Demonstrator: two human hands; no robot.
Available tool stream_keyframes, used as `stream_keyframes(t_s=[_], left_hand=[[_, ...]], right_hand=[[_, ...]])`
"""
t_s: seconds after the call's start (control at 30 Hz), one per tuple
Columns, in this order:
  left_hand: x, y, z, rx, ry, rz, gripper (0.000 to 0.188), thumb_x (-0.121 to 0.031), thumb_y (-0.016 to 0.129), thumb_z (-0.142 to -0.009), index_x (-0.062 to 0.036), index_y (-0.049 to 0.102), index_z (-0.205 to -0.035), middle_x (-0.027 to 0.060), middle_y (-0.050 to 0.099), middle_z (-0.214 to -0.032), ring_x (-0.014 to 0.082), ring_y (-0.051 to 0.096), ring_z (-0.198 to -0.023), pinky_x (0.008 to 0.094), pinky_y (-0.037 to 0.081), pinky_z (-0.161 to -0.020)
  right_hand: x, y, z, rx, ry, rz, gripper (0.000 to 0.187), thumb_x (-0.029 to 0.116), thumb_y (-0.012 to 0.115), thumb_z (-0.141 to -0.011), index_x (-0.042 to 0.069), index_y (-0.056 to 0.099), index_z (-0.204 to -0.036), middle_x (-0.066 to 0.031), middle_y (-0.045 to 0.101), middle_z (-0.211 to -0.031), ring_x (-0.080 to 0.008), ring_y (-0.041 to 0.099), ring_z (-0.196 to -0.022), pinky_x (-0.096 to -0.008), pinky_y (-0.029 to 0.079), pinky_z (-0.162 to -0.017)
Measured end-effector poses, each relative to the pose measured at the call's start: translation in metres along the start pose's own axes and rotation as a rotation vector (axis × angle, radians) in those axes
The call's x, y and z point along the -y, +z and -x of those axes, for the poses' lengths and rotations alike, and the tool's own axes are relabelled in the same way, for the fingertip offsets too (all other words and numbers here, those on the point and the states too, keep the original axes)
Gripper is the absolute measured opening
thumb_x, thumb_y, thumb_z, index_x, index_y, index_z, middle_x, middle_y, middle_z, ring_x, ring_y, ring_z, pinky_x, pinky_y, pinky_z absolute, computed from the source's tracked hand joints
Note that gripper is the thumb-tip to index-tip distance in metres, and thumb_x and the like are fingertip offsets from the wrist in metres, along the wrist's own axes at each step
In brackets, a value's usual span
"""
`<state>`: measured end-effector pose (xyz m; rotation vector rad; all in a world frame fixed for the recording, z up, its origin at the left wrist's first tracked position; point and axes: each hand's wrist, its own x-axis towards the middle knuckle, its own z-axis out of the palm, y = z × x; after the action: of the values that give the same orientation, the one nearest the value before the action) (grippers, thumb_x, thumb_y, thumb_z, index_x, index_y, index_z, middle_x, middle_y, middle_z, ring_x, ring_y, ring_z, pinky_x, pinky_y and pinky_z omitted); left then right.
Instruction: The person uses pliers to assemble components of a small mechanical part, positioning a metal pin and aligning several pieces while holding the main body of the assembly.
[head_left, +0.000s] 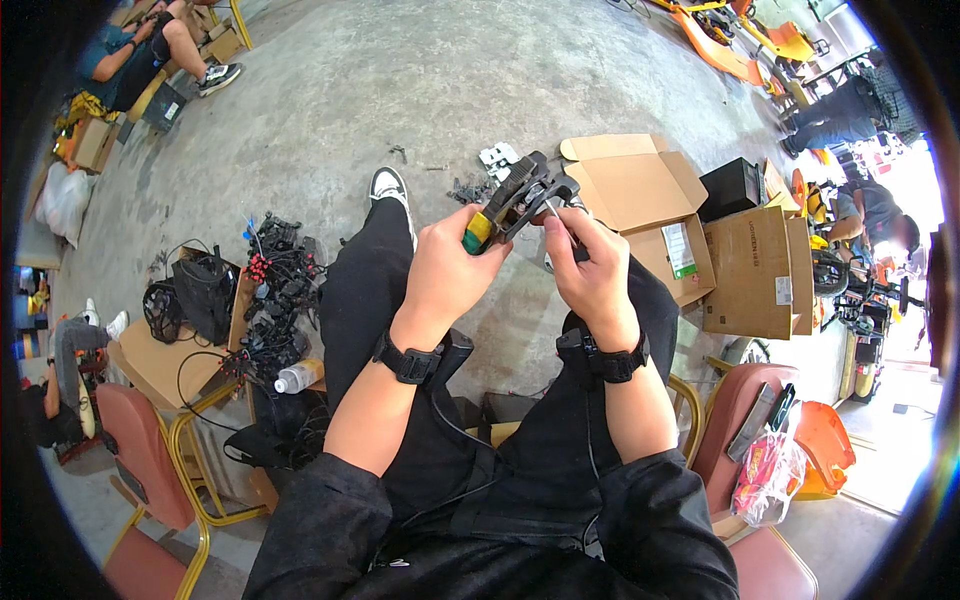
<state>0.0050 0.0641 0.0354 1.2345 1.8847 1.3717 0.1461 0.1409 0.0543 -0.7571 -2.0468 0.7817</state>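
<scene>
Both hands are raised above my knees, close together. My left hand (450,258) is closed around a black mechanical part (520,190) with a ridged upper end and a yellow-and-green piece (478,232) at its lower side. At the part's right side, the thumb and fingers of my right hand (590,255) are closed on it, with a thin light-coloured edge or rod by the thumb that I cannot make out. Beyond the part, a white metal-looking piece (497,160) and small dark pieces (470,190) lie on the concrete floor.
Left of my leg lie a heap of black cables and connectors (283,290), a plastic bottle (298,377) and a black bag (207,290). To the right are an opened cardboard box (640,190), a taller carton (752,270) and a chair (740,420) holding items. Other people sit or bend farther off.
</scene>
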Motion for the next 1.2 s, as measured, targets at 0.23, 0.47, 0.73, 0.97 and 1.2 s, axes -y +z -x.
stream_keyframes(t_s=[0.23, 0.47, 0.73, 0.97, 1.2], left_hand=[[0.001, 0.001, 0.0, 0.006, 0.004, -0.018, 0.019, -0.008, 0.068, -0.075, 0.0022, 0.062, -0.089, 0.0125, 0.062, -0.067, 0.0121, 0.057, -0.059, 0.0284, 0.045, -0.057], [0.0, 0.0, 0.001, 0.015, -0.002, -0.026, 0.019, -0.008, 0.069, -0.075, 0.0014, 0.062, -0.091, 0.0121, 0.062, -0.068, 0.0115, 0.057, -0.06, 0.0283, 0.046, -0.058], [-0.001, 0.001, 0.001, 0.033, 0.01, 0.084, 0.019, -0.004, 0.068, -0.074, 0.0006, 0.062, -0.091, 0.006, 0.062, -0.068, 0.0075, 0.054, -0.061, 0.0257, 0.045, -0.058], [0.0, -0.001, 0.001, 0.037, 0.124, 0.083, 0.018, -0.003, 0.068, -0.073, 0.0005, 0.061, -0.089, 0.008, 0.062, -0.069, 0.0103, 0.056, -0.061, 0.0265, 0.045, -0.058], [-0.003, -0.003, 0.002, 0.03, 0.187, 0.092, 0.019, -0.003, 0.069, -0.072, 0.0009, 0.061, -0.089, 0.0091, 0.062, -0.07, 0.0114, 0.056, -0.061, 0.0263, 0.045, -0.058]], right_hand=[[0.0, -0.002, -0.001, 0.002, -0.013, 0.041, 0.006, 0.006, 0.063, -0.081, 0.001, 0.061, -0.08, -0.0084, 0.053, -0.058, -0.0175, 0.051, -0.046, -0.0282, 0.039, -0.046], [0.003, -0.001, -0.001, -0.023, -0.039, 0.009, 0.006, 0.006, 0.062, -0.082, 0.0, 0.061, -0.081, -0.0092, 0.054, -0.066, -0.0191, 0.053, -0.055, -0.0279, 0.041, -0.05], [-0.006, 0.003, 0.002, -0.056, -0.049, -0.119, 0.005, 0.004, 0.059, -0.084, 0.001, 0.062, -0.083, -0.0091, 0.055, -0.07, -0.02, 0.052, -0.058, -0.0288, 0.042, -0.054], [-0.012, 0.002, 0.003, 0.005, -0.275, -0.079, 0.01, 0.008, 0.063, -0.079, 0.005, 0.061, -0.088, -0.0083, 0.054, -0.061, -0.0225, 0.055, -0.05, -0.031, 0.043, -0.049], [-0.009, -0.005, 0.004, 0.07, -0.292, -0.088, 0.011, 0.003, 0.059, -0.077, 0.003, 0.061, -0.088, -0.0072, 0.054, -0.061, -0.017, 0.053, -0.045, -0.0267, 0.041, -0.044]])
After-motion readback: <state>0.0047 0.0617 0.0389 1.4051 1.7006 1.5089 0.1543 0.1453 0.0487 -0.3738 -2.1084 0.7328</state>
